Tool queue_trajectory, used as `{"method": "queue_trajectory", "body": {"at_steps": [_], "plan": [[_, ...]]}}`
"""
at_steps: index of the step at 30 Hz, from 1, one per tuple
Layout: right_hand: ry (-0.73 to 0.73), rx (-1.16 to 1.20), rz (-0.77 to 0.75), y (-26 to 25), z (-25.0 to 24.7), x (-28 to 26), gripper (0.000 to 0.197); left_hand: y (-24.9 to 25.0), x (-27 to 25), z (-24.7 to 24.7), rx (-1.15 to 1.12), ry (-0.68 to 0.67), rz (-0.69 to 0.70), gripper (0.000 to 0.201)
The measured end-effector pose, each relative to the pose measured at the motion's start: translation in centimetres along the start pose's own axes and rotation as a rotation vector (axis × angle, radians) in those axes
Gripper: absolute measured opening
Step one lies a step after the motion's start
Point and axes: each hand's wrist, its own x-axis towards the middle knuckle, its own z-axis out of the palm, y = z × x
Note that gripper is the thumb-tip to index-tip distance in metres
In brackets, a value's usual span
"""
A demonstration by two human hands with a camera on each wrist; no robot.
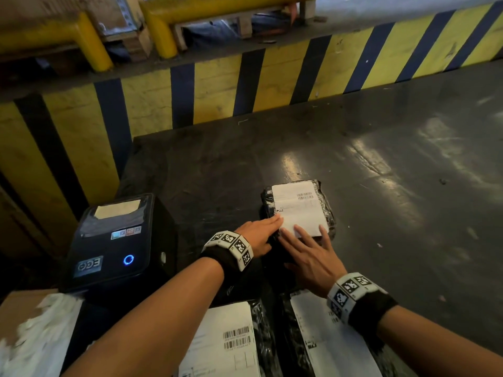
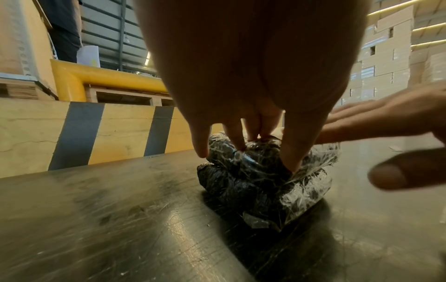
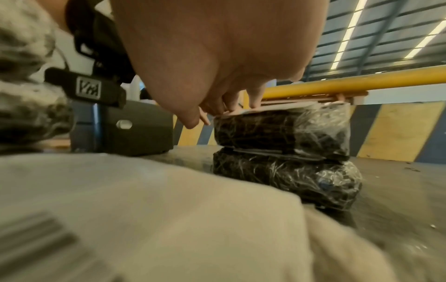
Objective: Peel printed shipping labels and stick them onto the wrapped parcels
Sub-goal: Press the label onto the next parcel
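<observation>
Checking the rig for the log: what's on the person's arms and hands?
Bare forearms and hands, no sleeves or gloves. Each wrist carries a black band: the left wrist band and right wrist band are ringed with white square tiles printed with black fiducial patterns. A black camera mount with a logo plate shows in the right wrist view.

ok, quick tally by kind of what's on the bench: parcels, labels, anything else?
Wrapped parcels: 4 (stacked upper parcel, lower parcel; near-left parcel, near-right parcel)
Labels showing: 3 (stack label, near-left label, near-right label)
Label printer: 1
Cardboard box: 1
Total: 9
</observation>
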Motion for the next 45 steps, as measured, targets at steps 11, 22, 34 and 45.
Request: {"method": "queue_trajectory", "body": {"at_steps": [11,22,34,45], "plan": [[-0.055,-0.057,0.034,4.0,0.7,-1.4,0.063,-0.2,-0.1,-0.3,0.003,-0.047,-0.008,0.078],[0.011,0.223,0.172,4.3,-0.4,-1.7,0.067,0.7,-0.4,-1.0,0.029,-0.071,-0.023,0.077],[0.186,0.748,0.397,7.5,-1.7,-0.8,0.068,0.9,-0.3,-1.6,0.017,-0.096,-0.029,0.076],[-0.12,1.099,0.705,9.0,-2.6,7.1,0.114,2.5,-3.1,-5.2,-0.02,-0.015,-0.11,0.062]]}}
